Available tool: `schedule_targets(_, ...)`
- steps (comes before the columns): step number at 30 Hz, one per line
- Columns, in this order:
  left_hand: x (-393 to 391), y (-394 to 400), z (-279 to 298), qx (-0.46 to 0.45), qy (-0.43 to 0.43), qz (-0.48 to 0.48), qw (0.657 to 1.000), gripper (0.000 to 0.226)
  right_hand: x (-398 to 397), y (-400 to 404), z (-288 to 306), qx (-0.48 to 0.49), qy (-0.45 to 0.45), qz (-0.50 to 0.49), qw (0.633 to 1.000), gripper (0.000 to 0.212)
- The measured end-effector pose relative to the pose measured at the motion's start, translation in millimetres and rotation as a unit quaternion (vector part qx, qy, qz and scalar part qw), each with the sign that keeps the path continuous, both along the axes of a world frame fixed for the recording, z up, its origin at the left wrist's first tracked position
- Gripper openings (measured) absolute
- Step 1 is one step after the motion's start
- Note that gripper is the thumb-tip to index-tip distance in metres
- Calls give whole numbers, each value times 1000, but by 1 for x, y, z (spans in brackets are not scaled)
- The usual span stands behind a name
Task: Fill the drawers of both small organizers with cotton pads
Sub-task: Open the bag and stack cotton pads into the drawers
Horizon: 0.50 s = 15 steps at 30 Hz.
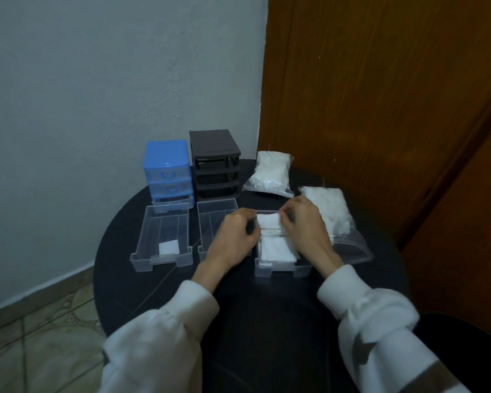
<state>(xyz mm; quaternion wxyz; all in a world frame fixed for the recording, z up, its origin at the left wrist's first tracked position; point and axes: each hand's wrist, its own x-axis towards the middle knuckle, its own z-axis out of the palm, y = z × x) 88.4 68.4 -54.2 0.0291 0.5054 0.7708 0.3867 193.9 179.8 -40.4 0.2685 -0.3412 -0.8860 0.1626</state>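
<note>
Three clear drawers lie on the round black table (153, 296). The right drawer (281, 270) holds white cotton pads (275, 248). My left hand (233, 236) and my right hand (304, 225) both pinch a stack of pads over the far end of that drawer. The left drawer (142, 251) holds one pad (168, 247). My left hand partly hides the middle drawer (214, 215), where no pads show. Behind them stand a blue organizer (166, 168) with drawers and a dark brown organizer (214, 163) with open slots.
Two clear bags of cotton pads lie at the back right: one (270, 174) beside the brown organizer, the other (332, 211) behind my right hand. A wooden door (380, 109) is close on the right and a pale wall (97, 80) behind.
</note>
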Motion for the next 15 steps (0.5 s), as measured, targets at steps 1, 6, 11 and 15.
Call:
schedule_targets(1, 0, 0, 1, 2, -2, -1, 1000, 20, 3, -3, 2, 15, -5, 21, 1000, 15)
schedule_targets(6, 1, 0, 0, -3, -8, -4, 1000, 26, 16, -18, -1, 23, -123, 150, 981, 34)
schedule_targets(11, 1, 0, -1, -13, -5, 1, 1000, 31, 18, -23, -5, 44, -214, 145, 965, 44)
schedule_targets(15, 3, -1, -1, -12, 3, 6, 1000, 31, 17, -25, -4, 63, -241, 144, 958, 45)
